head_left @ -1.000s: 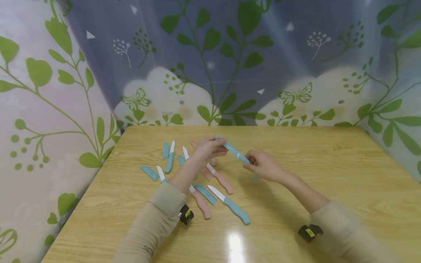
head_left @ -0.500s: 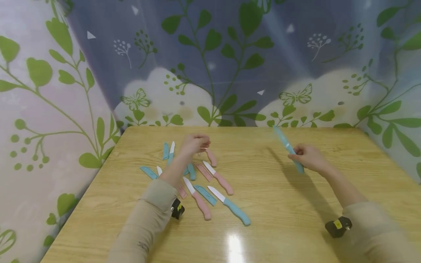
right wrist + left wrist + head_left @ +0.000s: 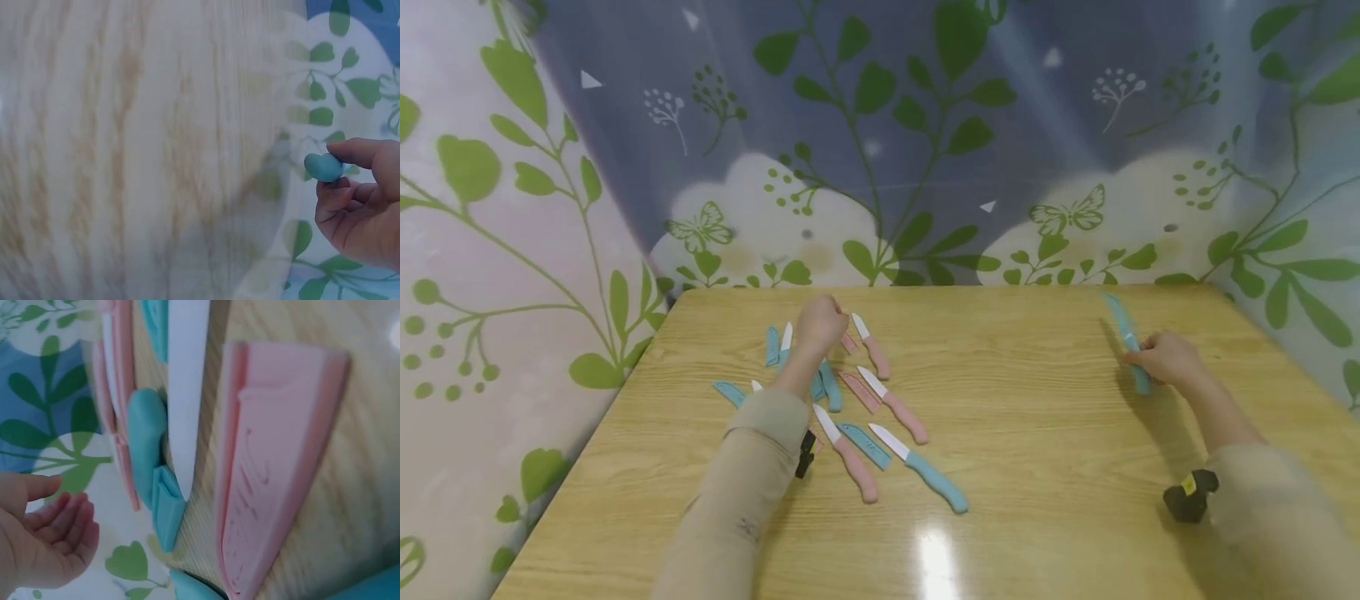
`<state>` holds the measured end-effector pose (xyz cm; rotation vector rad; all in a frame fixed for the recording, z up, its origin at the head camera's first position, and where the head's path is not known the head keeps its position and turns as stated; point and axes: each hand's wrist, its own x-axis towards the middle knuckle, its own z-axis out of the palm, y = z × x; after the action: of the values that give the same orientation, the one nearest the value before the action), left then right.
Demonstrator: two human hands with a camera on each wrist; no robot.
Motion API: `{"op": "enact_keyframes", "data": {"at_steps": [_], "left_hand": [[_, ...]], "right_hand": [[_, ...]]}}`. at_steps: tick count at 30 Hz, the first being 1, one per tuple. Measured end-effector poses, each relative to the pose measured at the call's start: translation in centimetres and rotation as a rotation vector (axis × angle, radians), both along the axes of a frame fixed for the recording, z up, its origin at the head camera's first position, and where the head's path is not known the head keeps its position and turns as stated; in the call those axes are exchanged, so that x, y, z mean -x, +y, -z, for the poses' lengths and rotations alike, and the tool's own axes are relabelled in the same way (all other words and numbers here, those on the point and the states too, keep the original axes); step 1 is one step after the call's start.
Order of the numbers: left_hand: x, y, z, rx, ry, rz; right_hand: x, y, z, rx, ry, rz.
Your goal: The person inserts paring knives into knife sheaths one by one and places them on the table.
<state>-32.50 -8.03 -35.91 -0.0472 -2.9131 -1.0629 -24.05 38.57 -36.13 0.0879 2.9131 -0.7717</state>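
My right hand (image 3: 1168, 358) pinches a blue knife (image 3: 1141, 381) by its handle, out at the right side; a blue sheath covers the blade, which points to the back. In the right wrist view the butt of the blue handle (image 3: 323, 167) shows between thumb and fingers. My left hand (image 3: 820, 325) is over the back left of the table, beside a pink knife (image 3: 874, 354) and a pink sheath (image 3: 848, 342). Its fingers (image 3: 69, 525) are loosely bent with nothing in them. Under that wrist lie a pink sheath (image 3: 269, 456) and a bare white blade (image 3: 187, 381).
Several bare knives lie with sheaths beside them: a blue knife (image 3: 936, 479) nearest the front, a blue sheath (image 3: 865, 446), pink knives (image 3: 853, 467), and blue sheaths (image 3: 772, 346) at left. My left forearm hides some. Patterned cloth (image 3: 925, 167) hangs behind the wooden table (image 3: 1037, 467).
Both hands were at the blue sheathed knife; the left has let go and moved left over the other knives. My right hand has carried the knife far to the right.
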Motion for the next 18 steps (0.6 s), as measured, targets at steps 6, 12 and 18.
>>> {"op": "enact_keyframes", "data": {"at_steps": [6, 12, 18], "left_hand": [[0.5, 0.2, 0.5, 0.255, -0.051, 0.032], [0.6, 0.9, 1.2, 0.521, -0.098, 0.171], [0.4, 1.7, 1.1, 0.623, -0.163, 0.184]], "right_hand": [[0.3, 1.1, 0.6, -0.014, -0.032, 0.013], [0.3, 2.1, 1.4, 0.029, -0.091, 0.035], [0.4, 2.5, 1.6, 0.047, -0.091, 0.056]]}}
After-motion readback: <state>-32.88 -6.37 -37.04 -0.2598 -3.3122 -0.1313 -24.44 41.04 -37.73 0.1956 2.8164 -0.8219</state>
